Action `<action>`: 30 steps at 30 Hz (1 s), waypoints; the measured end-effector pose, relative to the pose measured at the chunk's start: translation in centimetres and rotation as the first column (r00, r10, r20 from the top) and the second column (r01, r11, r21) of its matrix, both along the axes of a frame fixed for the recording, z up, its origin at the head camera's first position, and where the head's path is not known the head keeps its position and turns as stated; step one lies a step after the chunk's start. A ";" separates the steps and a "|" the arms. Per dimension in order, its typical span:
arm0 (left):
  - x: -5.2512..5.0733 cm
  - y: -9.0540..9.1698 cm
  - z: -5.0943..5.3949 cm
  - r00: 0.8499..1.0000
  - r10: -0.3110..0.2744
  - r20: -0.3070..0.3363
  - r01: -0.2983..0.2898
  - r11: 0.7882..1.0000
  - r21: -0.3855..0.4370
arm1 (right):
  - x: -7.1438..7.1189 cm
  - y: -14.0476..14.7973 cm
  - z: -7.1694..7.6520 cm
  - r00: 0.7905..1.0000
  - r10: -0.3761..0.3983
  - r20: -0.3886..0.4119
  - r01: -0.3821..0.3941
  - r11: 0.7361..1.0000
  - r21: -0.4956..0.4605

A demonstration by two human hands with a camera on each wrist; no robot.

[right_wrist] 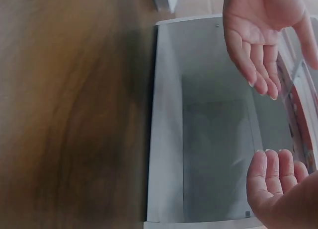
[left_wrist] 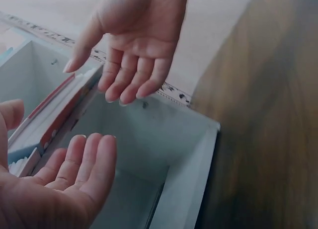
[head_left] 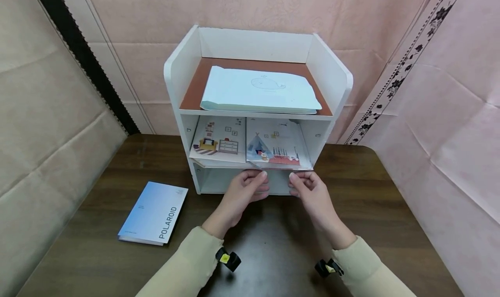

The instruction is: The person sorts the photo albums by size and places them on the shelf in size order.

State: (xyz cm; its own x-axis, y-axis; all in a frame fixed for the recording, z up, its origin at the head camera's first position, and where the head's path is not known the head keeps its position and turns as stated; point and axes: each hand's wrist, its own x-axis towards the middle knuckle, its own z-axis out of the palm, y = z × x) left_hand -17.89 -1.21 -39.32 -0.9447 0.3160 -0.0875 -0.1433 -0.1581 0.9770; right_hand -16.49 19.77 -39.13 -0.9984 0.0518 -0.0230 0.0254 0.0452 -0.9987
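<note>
Both my hands are just in front of a white shelf unit (head_left: pixel 258 114), below the front edge of its middle shelf. My left hand (head_left: pixel 246 188) has loosely bent fingers and holds nothing. My right hand (head_left: pixel 314 195) mirrors it with relaxed fingers; the left wrist view shows its thumb apart from the fingers and close to the book edges. Nearest to them lies an illustrated book with a blue tent (head_left: pixel 275 147) on the middle shelf. Left of it on that shelf is another illustrated book with a yellow bed and dresser (head_left: pixel 220 138). Whether a fingertip touches the shelf edge, I cannot tell.
A light-blue paper stack with a whale drawing (head_left: pixel 261 88) lies on the brown top shelf (head_left: pixel 254 62). The blue POLAROID book (head_left: pixel 154 212) lies on the dark wooden table (head_left: pixel 265 253), left of the unit. Pink cloth (head_left: pixel 254 6) hangs behind and at the sides.
</note>
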 end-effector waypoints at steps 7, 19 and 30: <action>1.7 -1.8 -1.3 0.994 0.022 -0.110 -0.039 0.986 -0.160 | 1.0 -0.3 -0.9 0.998 0.036 -0.042 -0.030 0.990 0.135; 3.1 -5.8 -3.1 0.992 0.070 -0.109 -0.091 0.976 -0.198 | 1.5 -2.2 -2.9 0.995 0.095 0.007 -0.095 0.985 0.145; 4.8 -9.8 -4.1 0.962 0.131 -0.238 -0.224 0.877 -0.425 | 1.9 -5.6 -4.0 0.969 0.204 0.141 -0.203 0.979 -0.020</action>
